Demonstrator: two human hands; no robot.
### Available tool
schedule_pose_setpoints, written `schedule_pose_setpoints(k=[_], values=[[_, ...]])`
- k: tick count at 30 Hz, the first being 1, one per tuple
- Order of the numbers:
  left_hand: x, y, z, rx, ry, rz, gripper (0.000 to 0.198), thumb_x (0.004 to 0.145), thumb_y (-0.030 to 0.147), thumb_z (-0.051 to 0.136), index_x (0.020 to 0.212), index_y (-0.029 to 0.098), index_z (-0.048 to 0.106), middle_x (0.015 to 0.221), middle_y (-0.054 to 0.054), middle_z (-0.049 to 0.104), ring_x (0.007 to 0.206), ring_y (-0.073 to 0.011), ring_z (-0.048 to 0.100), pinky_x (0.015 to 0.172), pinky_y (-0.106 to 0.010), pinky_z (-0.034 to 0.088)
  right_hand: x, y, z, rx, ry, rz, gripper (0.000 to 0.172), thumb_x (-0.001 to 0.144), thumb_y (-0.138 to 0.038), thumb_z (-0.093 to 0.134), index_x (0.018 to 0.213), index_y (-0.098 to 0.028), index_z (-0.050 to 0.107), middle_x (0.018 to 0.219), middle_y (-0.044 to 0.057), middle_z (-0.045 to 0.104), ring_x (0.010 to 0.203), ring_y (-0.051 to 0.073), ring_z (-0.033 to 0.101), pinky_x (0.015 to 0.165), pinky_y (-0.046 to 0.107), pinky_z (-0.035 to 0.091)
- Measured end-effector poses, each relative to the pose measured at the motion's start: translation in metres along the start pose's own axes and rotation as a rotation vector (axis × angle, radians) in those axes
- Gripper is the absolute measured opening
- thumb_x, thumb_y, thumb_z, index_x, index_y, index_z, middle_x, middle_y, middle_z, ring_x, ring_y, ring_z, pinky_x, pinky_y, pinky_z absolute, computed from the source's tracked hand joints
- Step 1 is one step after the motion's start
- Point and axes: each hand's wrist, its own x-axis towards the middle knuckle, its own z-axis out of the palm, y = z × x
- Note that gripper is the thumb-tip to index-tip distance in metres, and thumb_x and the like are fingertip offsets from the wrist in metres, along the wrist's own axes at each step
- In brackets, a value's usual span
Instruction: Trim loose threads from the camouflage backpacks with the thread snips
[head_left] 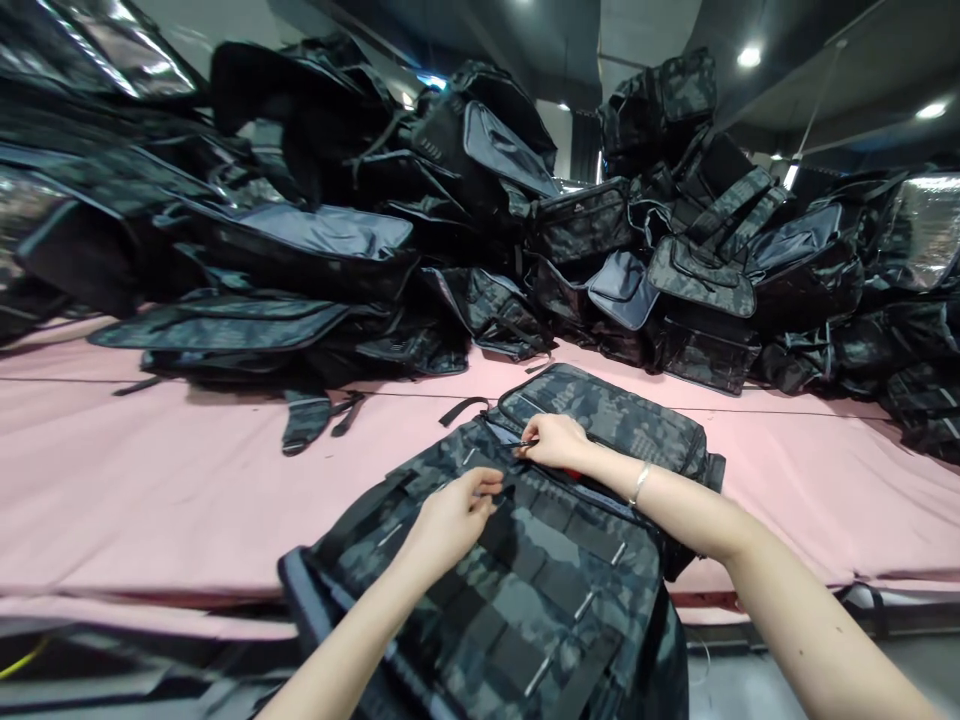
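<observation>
A dark camouflage backpack (540,560) lies over the front edge of the pink table, its upper pocket (607,410) opened along a zipper. My right hand (555,441), a bracelet at its wrist, pinches a small black piece at the pocket's opening. Something red shows just under that hand. Lower and to the left, my left hand (454,515) is closed at the fingertips over the bag's front panel; what it holds, if anything, is too small to name.
Piles of camouflage bags (480,310) line the back of the pink table (210,480). One flat bag with a hanging strap (306,420) lies at the left. Dark material lies below the table's front edge.
</observation>
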Motion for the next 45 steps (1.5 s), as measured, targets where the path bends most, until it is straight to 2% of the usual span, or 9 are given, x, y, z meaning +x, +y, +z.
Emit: schedule_pose_setpoints(k=[4,12,16,23,27,33,37,42,45], values=[[0.021,-0.002,0.004,-0.016,0.039,-0.034,0.023,0.069,0.026,0.044,0.086,0.020,0.059,0.083,-0.004,0.071,0.069,-0.0168,0.068,0.067,-0.026,0.051,0.015,0.009,0.009,0.086,-0.048,0.007,0.003,0.066,-0.020,0.067,0.064,-0.018,0.066,0.063,-0.001,0.063,0.067,0.014,0.056,0.063,0.022,0.039],[0.043,0.005,0.019,0.010,0.247,-0.081,0.029,0.078,0.024,0.038,0.094,0.018,0.061,0.084,-0.004,0.071,0.060,-0.0143,0.067,0.066,-0.025,0.050,0.019,0.018,0.012,0.443,-0.165,0.110,0.008,0.066,-0.009,0.059,0.059,-0.013,0.061,0.047,-0.007,0.050,0.047,0.006,0.045,0.051,0.017,0.036],[0.043,0.002,0.021,0.068,0.308,-0.047,0.026,0.077,0.031,0.043,0.089,0.021,0.063,0.085,-0.003,0.072,0.069,-0.0171,0.068,0.073,-0.027,0.049,0.019,0.018,0.014,0.571,-0.179,0.124,0.011,0.063,-0.007,0.059,0.055,-0.014,0.058,0.045,-0.008,0.048,0.046,0.005,0.042,0.050,0.016,0.035],[0.049,0.000,0.028,0.153,0.339,0.024,0.022,0.074,0.039,0.044,0.073,0.022,0.058,0.081,-0.006,0.068,0.082,-0.0225,0.064,0.070,-0.029,0.046,0.018,0.019,0.015,0.655,-0.184,0.138,0.011,0.062,-0.006,0.058,0.054,-0.014,0.056,0.044,-0.009,0.047,0.044,0.005,0.039,0.048,0.018,0.032],[0.047,-0.003,0.031,0.170,0.385,0.014,0.018,0.074,0.033,0.040,0.069,0.022,0.052,0.084,-0.009,0.066,0.087,-0.0249,0.061,0.075,-0.033,0.044,0.018,0.021,0.017,0.641,-0.158,0.136,0.009,0.061,-0.008,0.060,0.055,-0.014,0.058,0.044,-0.009,0.047,0.044,0.005,0.038,0.047,0.018,0.030],[0.036,-0.015,0.023,0.083,0.375,-0.062,0.024,0.077,0.040,0.035,0.074,0.022,0.052,0.060,-0.002,0.062,0.061,-0.0193,0.061,0.060,-0.028,0.044,0.019,0.024,0.021,0.570,-0.125,0.107,0.005,0.062,-0.010,0.060,0.059,-0.013,0.062,0.048,-0.008,0.051,0.047,0.006,0.042,0.051,0.017,0.033],[0.032,-0.014,0.022,0.051,0.345,-0.038,0.026,0.078,0.042,0.035,0.073,0.023,0.051,0.056,0.001,0.061,0.054,-0.0173,0.060,0.057,-0.026,0.044,0.019,0.024,0.021,0.462,-0.115,0.072,0.005,0.066,-0.012,0.060,0.065,-0.012,0.064,0.050,-0.007,0.052,0.048,0.006,0.045,0.052,0.017,0.035],[0.030,-0.017,0.027,0.054,0.300,0.048,0.028,0.081,0.041,0.034,0.080,0.021,0.054,0.062,0.000,0.063,0.056,-0.0166,0.063,0.060,-0.026,0.047,0.017,0.023,0.018,0.224,-0.065,0.022,0.008,0.072,-0.021,0.063,0.072,-0.013,0.067,0.057,-0.005,0.058,0.055,0.009,0.052,0.054,0.018,0.038],[0.025,-0.019,0.030,0.100,0.302,0.141,0.036,0.084,0.037,0.030,0.100,0.019,0.056,0.085,-0.004,0.068,0.065,-0.0151,0.065,0.069,-0.026,0.049,0.010,0.019,0.013,0.041,0.035,-0.027,0.019,0.076,-0.030,0.063,0.088,-0.015,0.066,0.079,0.002,0.067,0.073,0.014,0.059,0.066,0.022,0.042]])
